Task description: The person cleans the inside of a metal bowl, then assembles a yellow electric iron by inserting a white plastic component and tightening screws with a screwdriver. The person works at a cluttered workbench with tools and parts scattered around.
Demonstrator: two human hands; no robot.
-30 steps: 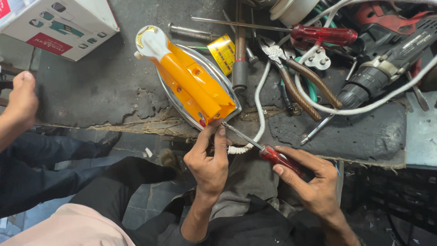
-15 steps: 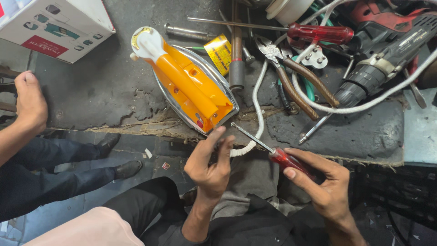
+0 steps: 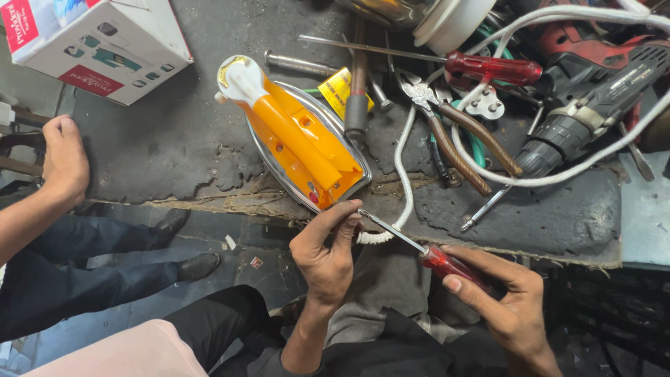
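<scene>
My left hand [image 3: 326,253] now pinches the tip of the red-handled screwdriver [image 3: 424,251] just off the rear edge of the orange iron [image 3: 296,136]; a second ago it sat lower, fingers spread. My right hand [image 3: 504,304] has slid outward, drawing the screwdriver's shaft away from the iron's heel.

Upper left of the frame: a white cardboard box [image 3: 98,42] stands tilted on the dark bench, partly cut off by the frame's edge. One face carries a red rectangular label [image 3: 91,80] near its lower edge; a second red patch [image 3: 19,24] sits at the box's top left corner — small grey-green product pictures lie between them. Upper centre: a small yellow packet [image 3: 336,91] lies flat, just beside the orange iron's [image 3: 296,136] upper right flank and partly under a tool handle.
</scene>
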